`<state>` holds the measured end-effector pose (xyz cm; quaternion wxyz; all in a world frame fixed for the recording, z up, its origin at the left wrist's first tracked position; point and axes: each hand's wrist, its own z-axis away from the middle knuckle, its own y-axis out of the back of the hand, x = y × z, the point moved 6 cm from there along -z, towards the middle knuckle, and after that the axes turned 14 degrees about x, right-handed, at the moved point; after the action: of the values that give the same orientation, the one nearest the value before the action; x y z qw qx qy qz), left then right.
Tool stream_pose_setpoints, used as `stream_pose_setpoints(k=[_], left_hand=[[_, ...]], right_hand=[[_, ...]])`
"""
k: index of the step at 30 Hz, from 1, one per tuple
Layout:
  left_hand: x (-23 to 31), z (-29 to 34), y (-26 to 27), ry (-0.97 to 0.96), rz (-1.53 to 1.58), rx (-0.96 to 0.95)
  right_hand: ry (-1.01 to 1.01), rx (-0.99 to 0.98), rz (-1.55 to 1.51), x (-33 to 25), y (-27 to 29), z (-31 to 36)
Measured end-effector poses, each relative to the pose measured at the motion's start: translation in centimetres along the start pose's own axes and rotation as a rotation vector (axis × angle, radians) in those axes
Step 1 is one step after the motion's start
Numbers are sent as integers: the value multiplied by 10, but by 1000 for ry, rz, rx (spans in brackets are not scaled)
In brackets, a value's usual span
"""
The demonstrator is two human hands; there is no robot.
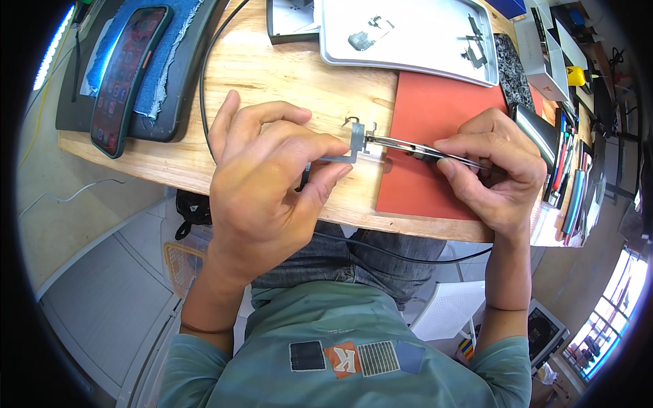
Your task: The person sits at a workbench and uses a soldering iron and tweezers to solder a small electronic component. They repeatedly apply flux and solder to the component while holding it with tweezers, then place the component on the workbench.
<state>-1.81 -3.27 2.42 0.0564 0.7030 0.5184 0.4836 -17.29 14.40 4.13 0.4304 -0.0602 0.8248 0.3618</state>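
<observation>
Between thumb and forefinger, my left hand (272,170) pinches a small grey bracket-like part (356,139) with an angled arm. The part is held up above the wooden table, and its kind is too small to make out. My right hand (496,166) grips a pair of metal tweezers (422,148) that point left. Their tips meet the right side of the grey part, where small prongs stick out. Whether the tips hold a separate tiny piece cannot be seen.
An orange-red mat (435,183) lies under my right hand on the wooden table (272,68). Beyond it, a white tray (408,58) holds small grey parts. A phone (129,81) rests on denim cloth at far left. Pens and tools (564,163) line the right. A black cable (203,81) crosses the table.
</observation>
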Motion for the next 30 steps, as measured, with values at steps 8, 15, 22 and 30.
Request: stream_pose_setpoints(k=[8,15,22,30], left_hand=[[-1,0,1,4,10,15],[1,-1,1,9,28,16],[2,-2,-1,10,24,-4],[1,-2,0,15,21,-4]], right_hand=[[22,13,-38,2,-1,0],[17,13,-11,1,1,0],[30,6,-28,2,1,0],[39,0,-45,1,0,-1]])
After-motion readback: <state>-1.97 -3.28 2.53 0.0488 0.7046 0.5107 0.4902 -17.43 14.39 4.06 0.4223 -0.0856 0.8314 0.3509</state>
